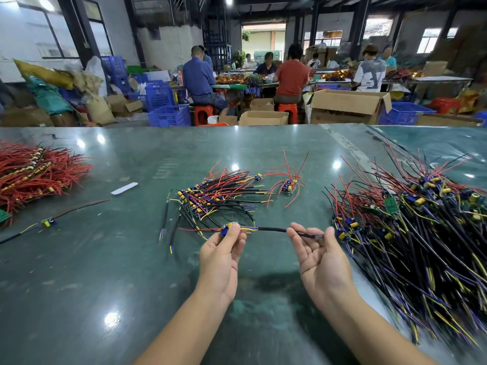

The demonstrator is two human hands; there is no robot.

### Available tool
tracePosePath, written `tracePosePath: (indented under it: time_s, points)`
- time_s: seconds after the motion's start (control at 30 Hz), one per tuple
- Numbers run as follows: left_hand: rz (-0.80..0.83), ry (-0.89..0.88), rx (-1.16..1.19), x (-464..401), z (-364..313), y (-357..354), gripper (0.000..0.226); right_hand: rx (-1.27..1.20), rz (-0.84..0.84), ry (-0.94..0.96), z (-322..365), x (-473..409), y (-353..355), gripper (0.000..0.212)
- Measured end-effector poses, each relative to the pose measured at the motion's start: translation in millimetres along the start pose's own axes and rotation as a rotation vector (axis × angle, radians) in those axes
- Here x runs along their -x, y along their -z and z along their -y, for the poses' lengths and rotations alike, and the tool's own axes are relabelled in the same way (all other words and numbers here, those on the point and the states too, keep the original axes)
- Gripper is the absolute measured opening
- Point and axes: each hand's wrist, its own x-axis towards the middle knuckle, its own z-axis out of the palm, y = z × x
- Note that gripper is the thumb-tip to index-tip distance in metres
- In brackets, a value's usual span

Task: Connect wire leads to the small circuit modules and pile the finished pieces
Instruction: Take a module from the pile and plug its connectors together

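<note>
Module (227,229), small, blue and yellow, pinched at the fingertips of the left hand (220,256), palm turned up, thumb and forefinger curled round it. Black sheathed lead (274,229) running from the module straight across to the right hand (320,255), far end nipped between thumb tip and forefinger, other fingers loosely curled beneath, palm up. Red wires trailing leftward from the module past the left fingertips. Both hands raised just above the green table (105,272). Beyond the fingers, near the table's middle, a pile of wired modules (210,196); a smaller cluster (288,185) just right of it. Large heap of black-leaded pieces (421,219) close beside the right hand. Red-wire heap (34,172) far left; single stray module (48,222) well apart.
</note>
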Motion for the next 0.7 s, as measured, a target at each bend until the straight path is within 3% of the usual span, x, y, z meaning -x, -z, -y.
tracePosePath:
  time_s: [0.2, 0.33, 0.37, 0.4, 0.47, 0.57, 0.63, 0.7]
  points:
    - [0.041, -0.069, -0.137, 2, 5, 3, 0.006, 0.204, -0.107, 0.067, 6, -6, 4, 0.049]
    - [0.077, -0.285, -0.401, -1, -2, 9, 0.008, 0.826, -0.254, 0.383, 3, -2, 10, 0.022]
    - [0.085, -0.313, -0.439, 0, -4, 10, 0.010, 1.032, -0.274, 0.543, 2, 1, 11, 0.035]
    - [0.094, -0.323, -0.463, 0, -5, 10, 0.012, 1.210, -0.224, 0.740, 2, 4, 13, 0.047]
    - [0.141, -0.299, -0.494, 4, -5, 9, 0.014, 1.460, 0.030, 1.045, -3, 11, 12, 0.051]
    - [0.289, -0.219, -0.525, 10, -2, 6, 0.018, 1.650, 0.325, 1.008, -15, 20, 11, 0.027]
    - [0.354, -0.180, -0.538, 14, -1, 4, 0.020, 1.707, 0.379, 0.941, -17, 25, 12, 0.008]
    - [0.349, -0.184, -0.550, 17, -2, 1, 0.016, 1.723, 0.412, 0.912, -15, 24, 13, 0.004]
